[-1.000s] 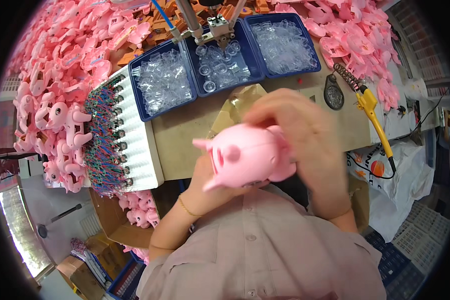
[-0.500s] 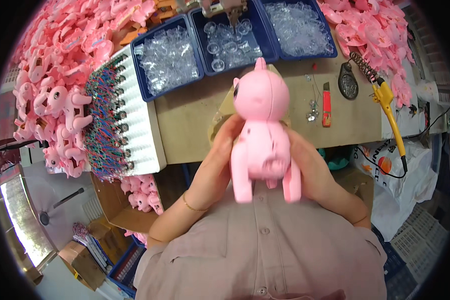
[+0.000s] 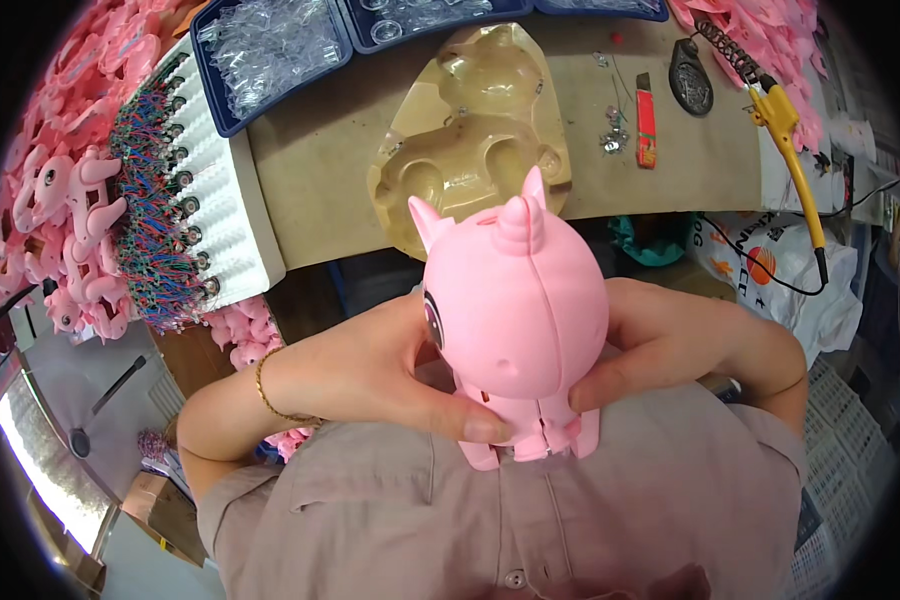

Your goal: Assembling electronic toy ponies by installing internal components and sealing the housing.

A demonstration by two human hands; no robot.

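Note:
Close in front of my chest I hold a pink plastic unicorn toy [image 3: 520, 310] with a big round head, a ridged horn and pointed ears. A seam runs down its head and body. My left hand [image 3: 390, 370] is closed round its left side, the thumb pressed on the body below the head. On the other side my right hand [image 3: 660, 345] grips it, thumb against the body and fingers partly hidden behind the head. Just beyond the toy a tan moulded holder [image 3: 450, 150] with shaped hollows lies on the table [image 3: 320, 180].
Blue trays [image 3: 228, 118] of clear plastic parts stand along the back. To the left are a white foam tray [image 3: 240, 200] with wired components and heaped pink shells [image 3: 30, 120]. A red utility knife [image 3: 646, 125], small metal bits [image 3: 613, 135] and a yellow soldering iron [image 3: 785, 135] are on the right.
The toy has come down and nearer my chest, tipping so its head top now shows instead of its body. My hands have shifted with it, thumbs now on the body. The tan holder is uncovered.

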